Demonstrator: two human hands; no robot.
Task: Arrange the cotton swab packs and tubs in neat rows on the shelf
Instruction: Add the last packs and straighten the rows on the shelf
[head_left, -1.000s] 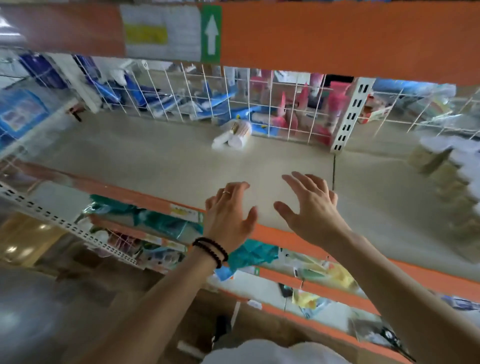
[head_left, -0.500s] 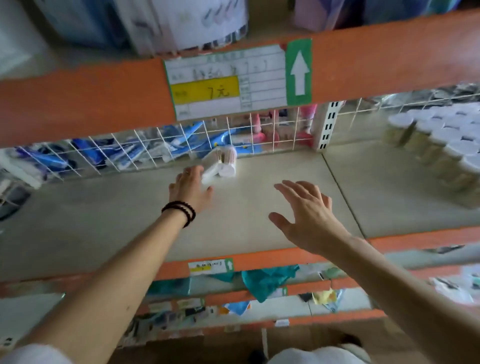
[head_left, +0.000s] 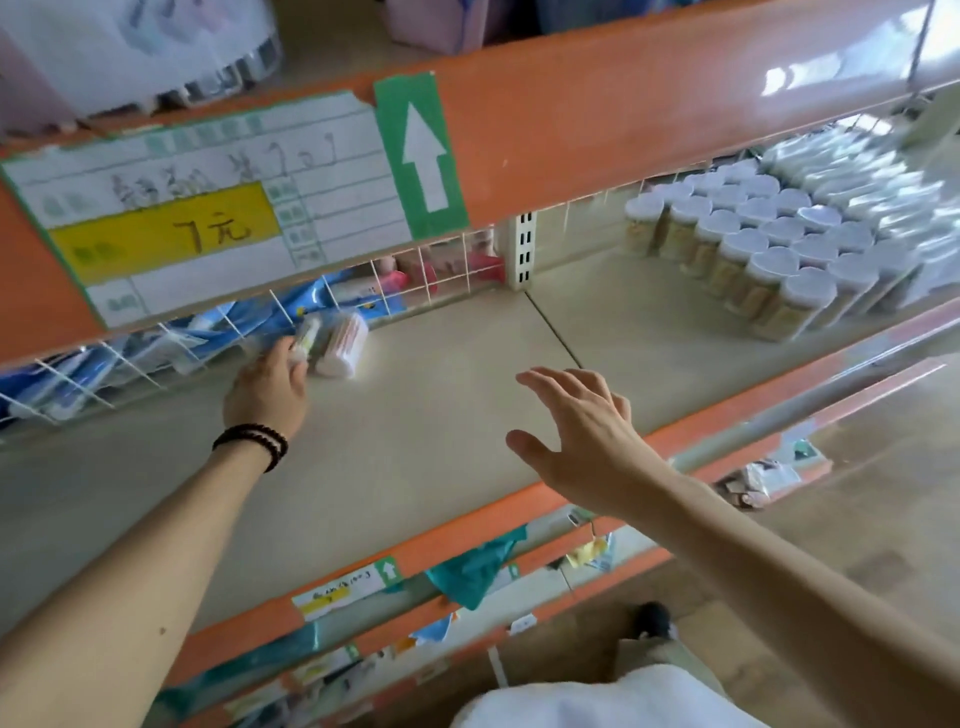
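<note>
- Price label with a yellow band is sitting on the orange rail of the shelf above, left part; a green arrow sticker is touching its right end.
- Wire grid is running along the back edge of the shelf; blue packets are showing behind it.
- Left hand, with a dark beaded bracelet at the wrist, is reaching to the back edge, left of the shelf's seam. Its fingers are touching a slim swab pack lying on its side; cannot tell whether they are curling round it, fingertips blurred.
- A tub of swabs is lying on its side just beside that pack, on its right, near the grid.
- Right hand is hovering over the front half of the shelf, fingers spread wide, holding nothing.
- Upright tubs with white lids are standing in close rows on the right section of the shelf, well apart from both hands.
</note>
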